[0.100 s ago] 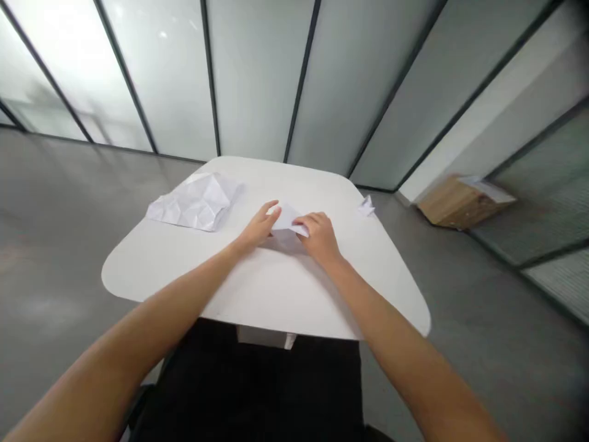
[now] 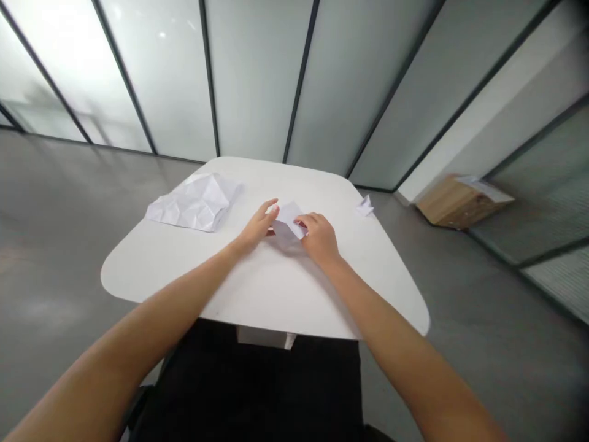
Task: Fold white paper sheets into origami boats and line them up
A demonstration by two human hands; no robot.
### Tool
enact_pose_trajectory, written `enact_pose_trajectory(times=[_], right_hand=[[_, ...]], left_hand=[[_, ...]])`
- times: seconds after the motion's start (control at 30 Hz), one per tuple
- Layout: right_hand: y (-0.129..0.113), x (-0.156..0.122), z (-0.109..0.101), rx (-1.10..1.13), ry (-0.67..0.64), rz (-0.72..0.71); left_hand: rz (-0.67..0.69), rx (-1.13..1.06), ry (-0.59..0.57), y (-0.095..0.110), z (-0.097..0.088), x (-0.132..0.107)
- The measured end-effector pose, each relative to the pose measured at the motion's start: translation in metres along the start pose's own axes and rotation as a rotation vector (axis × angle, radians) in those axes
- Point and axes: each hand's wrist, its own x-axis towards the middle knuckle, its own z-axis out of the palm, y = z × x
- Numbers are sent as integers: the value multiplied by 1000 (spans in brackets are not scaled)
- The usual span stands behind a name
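A small folded piece of white paper [image 2: 288, 222] sits at the middle of the white table [image 2: 257, 288], raised a little off the top. My left hand [image 2: 258, 226] holds its left edge with thumb and fingertips. My right hand [image 2: 319, 237] grips its right side, fingers curled over the fold. Both forearms reach in from the near edge.
A large crumpled white sheet [image 2: 196, 201] lies at the table's back left. A tiny folded paper shape [image 2: 365, 206] rests near the back right edge. A wooden box [image 2: 462, 199] stands on the grey floor to the right. Glass walls close the room behind.
The folded paper has tipped up slightly between my hands, and my right hand has shifted a little toward it.
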Motion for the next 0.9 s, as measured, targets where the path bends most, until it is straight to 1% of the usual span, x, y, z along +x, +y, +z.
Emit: enact_pose_trajectory(times=[0.1,0.3,0.43,0.57,0.67,0.8,0.9], right_hand=[[-4,-1,3,-18,32,38],[-12,-1,9,33,60,43],[-12,-1,8,78,67,104],[-9,-1,6,95,88,202],[-5,1,7,162,95,328],[6,4,14,406,162,481],[14,5,20,554,156,560]], left_hand=[[72,15,-37,-5,-2,5],[210,282,55,-19,-4,17],[287,519,145,-16,-4,15],[317,784,201,-11,-2,11],[355,903,187,-8,-1,9],[357,935,118,-7,-1,8],[342,955,79,-5,0,6]])
